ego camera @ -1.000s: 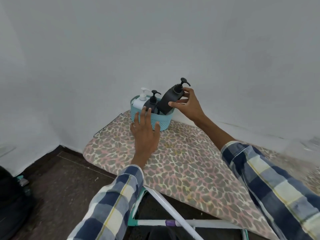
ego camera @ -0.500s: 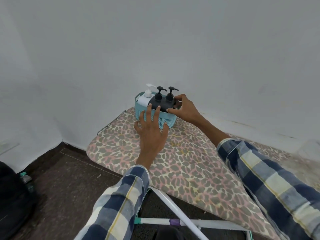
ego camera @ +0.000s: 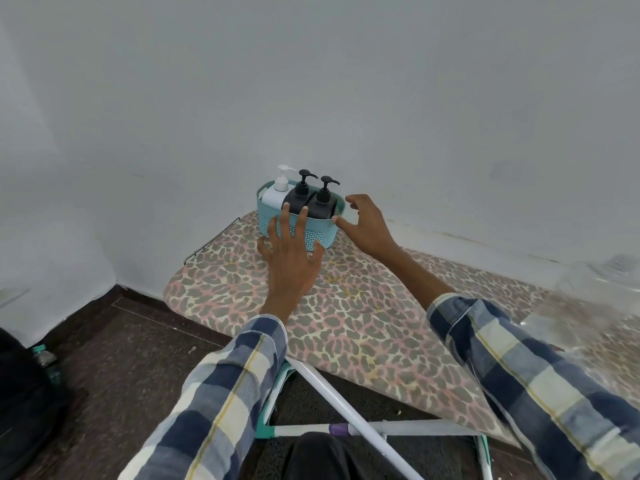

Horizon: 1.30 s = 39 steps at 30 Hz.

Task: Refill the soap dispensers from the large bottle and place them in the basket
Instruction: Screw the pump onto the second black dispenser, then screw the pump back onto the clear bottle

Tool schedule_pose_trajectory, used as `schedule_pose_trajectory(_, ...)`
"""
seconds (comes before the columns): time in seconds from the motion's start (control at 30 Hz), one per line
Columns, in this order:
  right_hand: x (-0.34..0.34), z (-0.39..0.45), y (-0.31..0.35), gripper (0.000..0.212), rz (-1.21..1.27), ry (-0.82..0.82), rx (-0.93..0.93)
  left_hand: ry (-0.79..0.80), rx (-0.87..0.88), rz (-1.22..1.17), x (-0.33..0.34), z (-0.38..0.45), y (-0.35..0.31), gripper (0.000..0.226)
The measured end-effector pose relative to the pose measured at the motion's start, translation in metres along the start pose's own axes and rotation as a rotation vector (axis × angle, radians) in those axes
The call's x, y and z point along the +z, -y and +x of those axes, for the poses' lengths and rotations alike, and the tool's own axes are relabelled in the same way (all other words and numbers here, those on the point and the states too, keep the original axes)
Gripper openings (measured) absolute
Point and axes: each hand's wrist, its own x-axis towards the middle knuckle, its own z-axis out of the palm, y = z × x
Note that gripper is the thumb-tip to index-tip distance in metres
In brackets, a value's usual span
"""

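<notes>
Basket (ego camera: 320, 235) at far end of ironing board (ego camera: 363, 317), near wall. Inside, upright: white dispenser (ego camera: 275, 195), two black dispensers (ego camera: 298, 199) (ego camera: 323, 206).

Left hand (ego camera: 292, 261): fingers spread straight against basket front, gripping nothing.

Right hand (ego camera: 369, 226): open, empty, just beside basket's right rim.

Risk: push from left hand slides basket toward board edge; right hand clipping pump tips dispenser.

Labels: none readable.

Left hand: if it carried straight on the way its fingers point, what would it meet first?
The left hand would meet the teal perforated plastic basket front wall; its fingertips look already on it, though depth is unclear.
</notes>
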Motion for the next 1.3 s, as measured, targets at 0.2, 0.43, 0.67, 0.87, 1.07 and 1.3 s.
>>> schedule_pose_trajectory(0.2, -0.035, -0.051, -0.017, 0.055, -0.058, -0.036, -0.013, 0.022, 0.084, -0.016, -0.004, -0.023, -0.041, 0.076)
schedule_pose_trajectory(0.43, -0.079, -0.125, -0.031, 0.05, -0.084, -0.09, -0.069, 0.086, 0.196, -0.208, -0.003, -0.07, -0.12, 0.053)
schedule_pose_trajectory(0.67, -0.146, -0.193, -0.049, 0.044, -0.123, -0.217, -0.103, 0.151, 0.308, -0.326, 0.004, -0.104, -0.194, 0.05)
schedule_pose_trajectory(0.87, -0.197, -0.243, -0.077, 0.029, -0.137, -0.435, -0.093, 0.239, 0.329, -0.429, 0.019, -0.127, -0.251, 0.051)
schedule_pose_trajectory(1.07, -0.249, -0.282, -0.128, 0.014, -0.096, -0.763, 0.077, 0.33, 0.359, -0.468, 0.042, -0.136, -0.292, 0.057)
schedule_pose_trajectory(1.3, -0.287, -0.315, -0.227, 0.013, -0.008, -0.86, 0.555, 0.421, 0.283, -0.562, 0.061, -0.136, -0.338, 0.08)
